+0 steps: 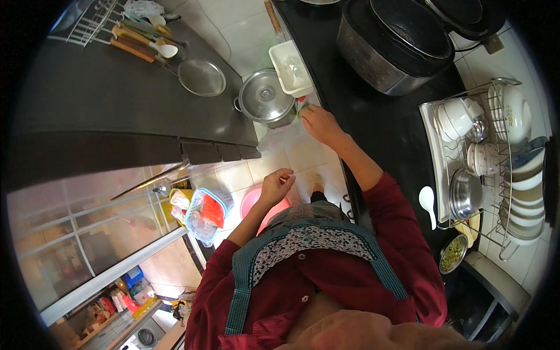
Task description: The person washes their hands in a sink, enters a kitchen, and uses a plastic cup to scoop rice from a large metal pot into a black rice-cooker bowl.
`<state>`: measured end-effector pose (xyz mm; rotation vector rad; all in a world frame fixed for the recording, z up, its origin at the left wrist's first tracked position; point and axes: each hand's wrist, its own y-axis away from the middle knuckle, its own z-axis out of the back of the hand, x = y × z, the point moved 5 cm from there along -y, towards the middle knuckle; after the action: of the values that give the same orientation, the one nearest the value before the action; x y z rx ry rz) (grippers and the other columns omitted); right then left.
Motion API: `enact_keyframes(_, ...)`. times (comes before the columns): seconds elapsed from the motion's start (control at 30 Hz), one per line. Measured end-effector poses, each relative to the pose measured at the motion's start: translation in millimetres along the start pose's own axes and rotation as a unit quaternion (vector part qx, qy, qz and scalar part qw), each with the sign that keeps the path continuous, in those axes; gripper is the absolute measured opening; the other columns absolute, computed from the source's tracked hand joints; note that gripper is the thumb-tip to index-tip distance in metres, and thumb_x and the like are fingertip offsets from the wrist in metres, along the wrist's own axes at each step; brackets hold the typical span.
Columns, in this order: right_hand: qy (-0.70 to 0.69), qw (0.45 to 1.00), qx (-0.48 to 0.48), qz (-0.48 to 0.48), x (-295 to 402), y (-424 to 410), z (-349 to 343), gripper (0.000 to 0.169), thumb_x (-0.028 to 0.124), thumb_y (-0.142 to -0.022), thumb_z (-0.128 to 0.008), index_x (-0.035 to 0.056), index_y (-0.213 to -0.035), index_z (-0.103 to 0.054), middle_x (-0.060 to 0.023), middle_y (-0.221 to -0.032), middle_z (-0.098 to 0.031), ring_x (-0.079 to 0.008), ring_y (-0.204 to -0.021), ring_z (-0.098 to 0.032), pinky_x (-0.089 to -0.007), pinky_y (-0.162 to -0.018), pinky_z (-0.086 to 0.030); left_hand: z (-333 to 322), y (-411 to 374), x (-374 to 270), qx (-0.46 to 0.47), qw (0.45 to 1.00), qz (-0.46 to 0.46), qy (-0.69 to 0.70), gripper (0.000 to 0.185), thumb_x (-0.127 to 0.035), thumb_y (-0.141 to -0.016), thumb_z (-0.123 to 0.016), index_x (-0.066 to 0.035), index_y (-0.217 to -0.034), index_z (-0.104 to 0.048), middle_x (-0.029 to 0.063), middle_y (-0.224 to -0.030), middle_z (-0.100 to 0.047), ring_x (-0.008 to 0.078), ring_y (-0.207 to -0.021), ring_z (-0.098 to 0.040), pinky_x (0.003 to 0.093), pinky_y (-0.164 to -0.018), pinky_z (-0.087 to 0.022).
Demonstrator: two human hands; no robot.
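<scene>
My right hand (323, 124) reaches past the edge of the black counter, its fingertips bent around a small green thing (302, 110) that they partly hide. Just beyond it is a white plastic bin (290, 70) at the counter's side, with clear plastic inside and a bit of red (301, 99) under its near end. My left hand (277, 187) hovers lower, in front of my apron (315, 236). Its fingers are loosely curled, and whether something small is between them is unclear. Beside the bin stands a lidded metal pot (266, 97). Crumpled clear plastic (282, 141) lies in front of it.
On the black counter (372, 127) stand a dark rice cooker (385, 52), a wire dish rack (442, 105), a white spoon (427, 202) and a metal bowl of chopped greens (453, 254). A strainer (202, 78) hangs left. Below are a pink basin (251, 201) and blue basket (224, 202).
</scene>
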<state>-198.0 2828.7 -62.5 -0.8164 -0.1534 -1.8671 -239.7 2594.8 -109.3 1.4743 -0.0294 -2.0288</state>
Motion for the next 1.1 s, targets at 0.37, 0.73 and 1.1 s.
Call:
enact_keyframes(0.37,0.007,0.993,-0.080,0.086,-24,-53,16,0.014,0.011,-0.077,-0.061,0.0035,-0.088,-0.058,-0.0134,-0.081,-0.055,-0.0323,-0.077,-0.057,-0.0415,-0.068,-0.047,36,-176,56,-0.008,0.978,-0.035,-0.205,0.039,-0.027,-0.079,-0.066,-0.006,-0.112,-0.061,0.0158,-0.094,-0.066,0.0301,-0.086,-0.065,0.0383,-0.078,-0.050)
enact_keyframes(0.73,0.011,0.996,0.089,-0.018,-24,-76,9,0.014,0.012,-0.075,-0.064,0.0042,-0.085,-0.057,-0.0116,-0.075,-0.059,-0.0327,-0.068,-0.058,-0.0434,-0.059,-0.046,75,-434,186,-0.063,0.961,0.100,-0.249,0.071,-0.032,-0.075,-0.071,-0.002,-0.133,-0.041,0.0266,-0.127,-0.047,0.0393,-0.116,-0.048,0.0424,-0.098,-0.039)
enact_keyframes(1.1,-0.032,0.992,0.119,0.003,-45,-74,-4,0.022,0.001,-0.065,-0.066,-0.0014,-0.087,-0.062,-0.0116,-0.084,-0.063,-0.0257,-0.070,-0.061,-0.0347,-0.065,-0.053,96,-544,278,-0.134,0.948,0.147,-0.249,0.055,-0.026,-0.077,-0.069,0.003,-0.120,-0.051,0.0268,-0.119,-0.053,0.0402,-0.111,-0.052,0.0445,-0.093,-0.042)
